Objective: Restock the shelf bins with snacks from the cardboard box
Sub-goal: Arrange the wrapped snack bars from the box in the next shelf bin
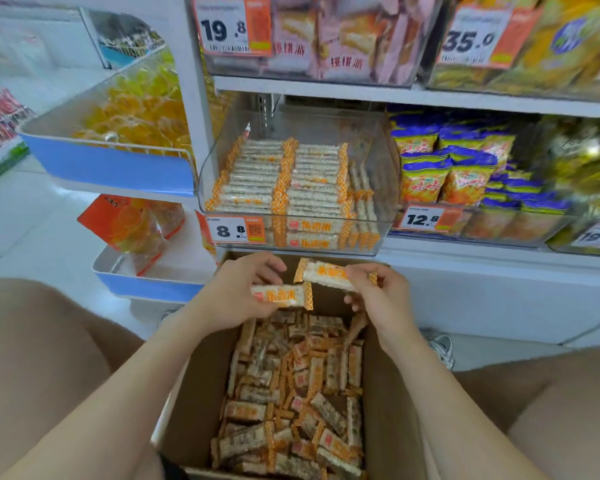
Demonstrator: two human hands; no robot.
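Clear plastic shelf bin (388, 188) roughly half full; brown cardboard box (388, 393) holds plenty. Left hand (238, 296) grips one orange-and-white wrapped snack bar (281, 296), right hand (378, 296) pinches another (323, 274).

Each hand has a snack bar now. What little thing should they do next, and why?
Probably lift them up and lay them in the clear bin above the cardboard box. The left hand holds one bar, the right hand holds the other bar, and that bin already has tidy rows of the same orange-edged bars, seemingly with room left.
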